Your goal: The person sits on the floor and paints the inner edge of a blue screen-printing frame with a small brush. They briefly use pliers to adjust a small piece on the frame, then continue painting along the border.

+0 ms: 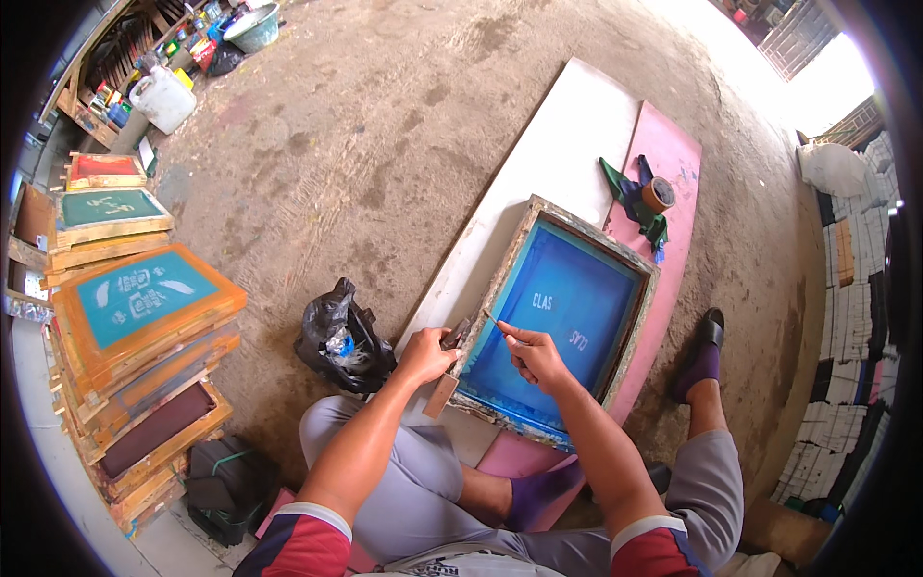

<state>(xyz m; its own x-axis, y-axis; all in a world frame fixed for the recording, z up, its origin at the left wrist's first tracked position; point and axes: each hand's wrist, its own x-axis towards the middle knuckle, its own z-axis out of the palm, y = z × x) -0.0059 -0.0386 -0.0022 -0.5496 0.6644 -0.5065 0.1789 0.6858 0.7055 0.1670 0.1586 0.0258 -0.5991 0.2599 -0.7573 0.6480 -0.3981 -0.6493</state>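
Observation:
A screen-printing frame point(627, 252) with worn wooden sides and a blue mesh point(577, 288) lies on boards in front of me. Pale lettering shows on the mesh. At the frame's left side, my left hand point(426, 358) is closed round a dark object point(455, 335) whose kind I cannot make out. A small wooden block point(440, 395) sits just below that hand, by the frame's edge. Over the mesh, my right hand point(536, 357) has its fingers curled in a pinch. A short thin stick-like piece point(491, 316) pokes out from its fingertips toward the frame's left side.
Long white point(519, 144) and pink point(673, 154) boards lie on the dirt floor. A brown cup point(658, 194) and dark cloths point(620, 183) rest beyond the frame. A black plastic bag point(336, 332) stands left. Stacked screens point(144, 298) fill the far left; cloth stacks point(851, 317) line the right.

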